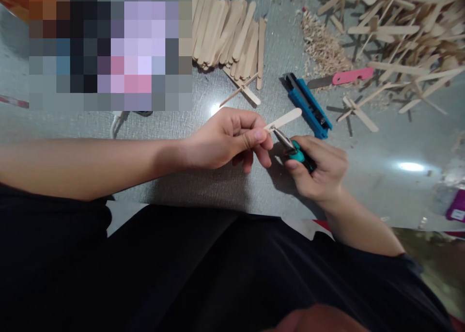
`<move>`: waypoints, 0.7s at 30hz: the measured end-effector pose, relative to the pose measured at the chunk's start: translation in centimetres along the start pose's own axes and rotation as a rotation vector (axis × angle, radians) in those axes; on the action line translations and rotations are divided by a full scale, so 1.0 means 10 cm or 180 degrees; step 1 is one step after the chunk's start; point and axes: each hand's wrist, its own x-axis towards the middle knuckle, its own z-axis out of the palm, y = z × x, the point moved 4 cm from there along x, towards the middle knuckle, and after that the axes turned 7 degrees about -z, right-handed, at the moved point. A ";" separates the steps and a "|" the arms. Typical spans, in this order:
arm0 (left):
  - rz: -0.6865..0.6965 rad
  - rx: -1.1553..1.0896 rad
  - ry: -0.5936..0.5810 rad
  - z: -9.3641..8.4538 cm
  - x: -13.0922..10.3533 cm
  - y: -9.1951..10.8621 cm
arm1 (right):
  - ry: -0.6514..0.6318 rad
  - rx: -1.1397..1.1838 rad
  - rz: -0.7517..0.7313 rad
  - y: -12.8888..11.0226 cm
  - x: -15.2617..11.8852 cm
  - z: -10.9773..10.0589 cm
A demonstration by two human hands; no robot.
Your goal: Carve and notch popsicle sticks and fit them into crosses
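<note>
Between the thumb and fingers of my left hand (236,138) is a pale wooden craft stick (286,118), its rounded end pointing up to the right. My right hand (321,169) is closed around pliers (298,152) with green and black handles. Their metal jaws touch the stick close to my left fingertips; whether they grip it or only press on it I cannot tell. Just beyond my right hand lies a blue utility knife (308,104). Past my left hand, a thin stick lies across another craft stick (250,93).
Many craft sticks (221,29) are stacked beyond my left hand. A knife with a pink handle (352,76) lies beside wood shavings (323,41). Crossed stick pieces (414,41) are heaped at the far right. A purple object (457,206) sits at the right edge. The upper left is blurred out.
</note>
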 end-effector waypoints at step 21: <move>0.0744 0.1665 0.0437 -0.07 -0.02 0.08 | -0.0952 0.3972 0.2478 -0.05 -0.08 0.12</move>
